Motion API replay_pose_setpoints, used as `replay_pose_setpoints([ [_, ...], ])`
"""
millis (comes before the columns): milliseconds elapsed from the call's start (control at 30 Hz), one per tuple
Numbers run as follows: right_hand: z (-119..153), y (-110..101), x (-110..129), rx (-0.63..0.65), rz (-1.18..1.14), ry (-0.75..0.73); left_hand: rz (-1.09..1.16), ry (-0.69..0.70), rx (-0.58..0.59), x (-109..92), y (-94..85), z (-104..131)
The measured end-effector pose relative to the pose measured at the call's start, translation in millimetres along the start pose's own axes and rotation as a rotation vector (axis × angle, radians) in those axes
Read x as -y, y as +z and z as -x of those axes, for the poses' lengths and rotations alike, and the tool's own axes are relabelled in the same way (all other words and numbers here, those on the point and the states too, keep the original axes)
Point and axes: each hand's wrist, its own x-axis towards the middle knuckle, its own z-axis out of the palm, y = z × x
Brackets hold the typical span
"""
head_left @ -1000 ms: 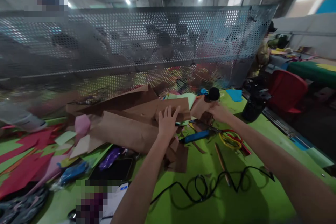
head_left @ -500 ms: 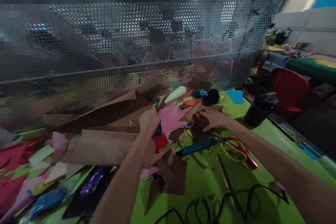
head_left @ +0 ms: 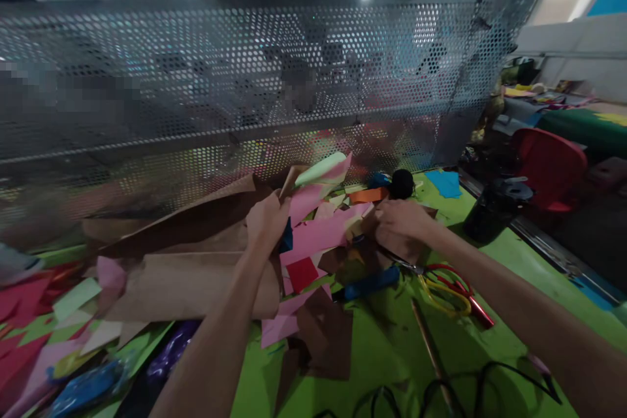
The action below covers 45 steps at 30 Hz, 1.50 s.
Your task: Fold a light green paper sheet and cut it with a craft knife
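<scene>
My left hand (head_left: 267,219) is closed on a strip of brown paper (head_left: 292,180) at the middle of a scrap pile. A curled light green sheet (head_left: 321,168) and pink paper (head_left: 321,233) lie beside it. My right hand (head_left: 404,222) has its fingers bent inward, pinching brown paper (head_left: 399,247) at the pile's right side; the fingertips are partly hidden. Below that hand lie scissors (head_left: 448,294) with yellow and red handles and a blue-handled cutter (head_left: 372,283). Under my left forearm is a large brown sheet (head_left: 196,284).
A perforated metal screen (head_left: 235,78) stands behind the green table (head_left: 392,372). On the right are a dark cup (head_left: 494,212), a black ball (head_left: 402,183) and a wooden stick (head_left: 431,353). A black cable (head_left: 519,372) loops near the front. Coloured scraps (head_left: 73,297) cover the left.
My left hand has shifted slightly left, and the green and pink sheets beside it have lifted and tilted. My right hand's spread fingers have curled in onto brown paper.
</scene>
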Motion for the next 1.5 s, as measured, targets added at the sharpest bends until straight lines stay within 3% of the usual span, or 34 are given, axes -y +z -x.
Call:
replay_pose_setpoints([
  [133,-24.3,12.6,46.2,0.0,-0.06,-0.253,0.012,-0.005,-0.045,3.3,-4.6,-3.2],
  [267,-39.7,25.7,60.8,0.063,-0.051,-0.231,0.032,-0.042,-0.079,7.8,-12.0,-4.9],
  [467,-31.7,19.5,32.3,0.03,-0.048,-0.114,0.051,-0.094,-0.09,10.9,-19.3,-8.3],
  [767,-46.2,-14.1,-32.1,-0.201,-0.209,0.199,0.082,-0.077,-0.116,12.8,-18.8,-7.8],
  [1000,-39.4,-18.5,-37.8,-0.279,-0.143,0.288,0.069,-0.092,-0.11,14.5,-19.1,-10.5],
  [1133,-33.1,-10.5,-18.4,-0.223,-0.068,0.165,0.074,-0.085,-0.107,15.7,-20.9,-12.2],
  [1233,-34.1,-7.1,12.7,-0.153,-0.028,-0.03,0.066,-0.058,-0.084,16.9,-21.6,-13.0],
  [1333,-37.5,-20.5,50.2,-0.115,-0.012,-0.188,0.055,-0.005,-0.04,14.8,-15.3,-8.6],
  [1433,-40.2,-45.1,78.7,-0.341,-0.03,-0.126,0.013,0.143,0.09,3.6,1.4,5.6],
  [1500,-41.7,-53.8,87.6,-0.487,-0.036,-0.18,-0.001,0.295,0.214,-8.9,16.1,18.3],
])
